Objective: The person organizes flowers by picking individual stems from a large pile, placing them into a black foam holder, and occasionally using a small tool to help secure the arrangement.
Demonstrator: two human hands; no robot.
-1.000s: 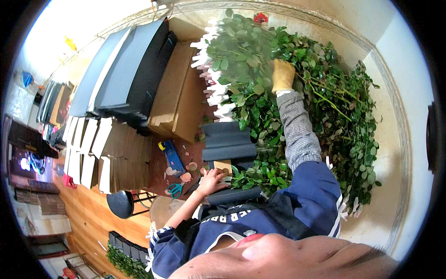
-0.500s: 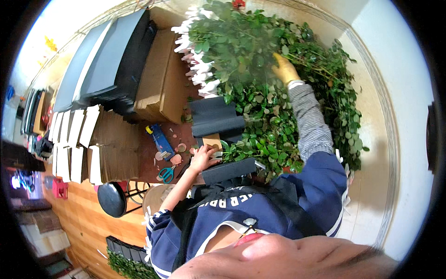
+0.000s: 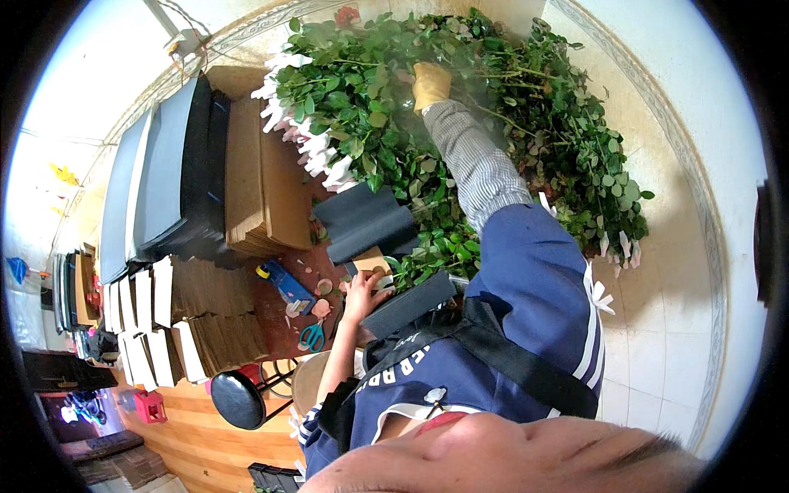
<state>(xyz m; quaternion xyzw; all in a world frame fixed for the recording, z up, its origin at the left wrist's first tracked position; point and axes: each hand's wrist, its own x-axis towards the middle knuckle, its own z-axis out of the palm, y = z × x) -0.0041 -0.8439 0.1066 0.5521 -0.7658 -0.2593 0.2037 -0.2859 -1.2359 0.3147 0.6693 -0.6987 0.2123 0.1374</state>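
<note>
My left hand [image 3: 362, 297] is bare and rests at the edge of a small tan cardboard piece [image 3: 372, 261], fingers apart. Around it lie a black corrugated sheet [image 3: 366, 222] and a black padded block [image 3: 415, 302], with leafy rose stems [image 3: 440, 255] between them. Far forward, my right hand [image 3: 431, 86] wears a yellow glove and is curled among a large heap of leafy rose stems [image 3: 362, 99]. Leaves hide its fingertips, so what they hold cannot be made out. White sleeves [image 3: 316, 152] cover the flower heads along the heap's left side.
Teal scissors [image 3: 312, 335] and a blue tool with a yellow end [image 3: 285, 286] lie left of my left hand among loose petals. Beyond stand folded cardboard stacks [image 3: 214, 316], tall dark sheets [image 3: 177, 164] and brown cardboard [image 3: 267, 177]. A black stool [image 3: 238, 400] stands below. A wall borders the right.
My right hand has moved left and farther forward over the stems, its fingers now curled. My left hand stays by the cardboard piece. The whole view has turned slightly.
</note>
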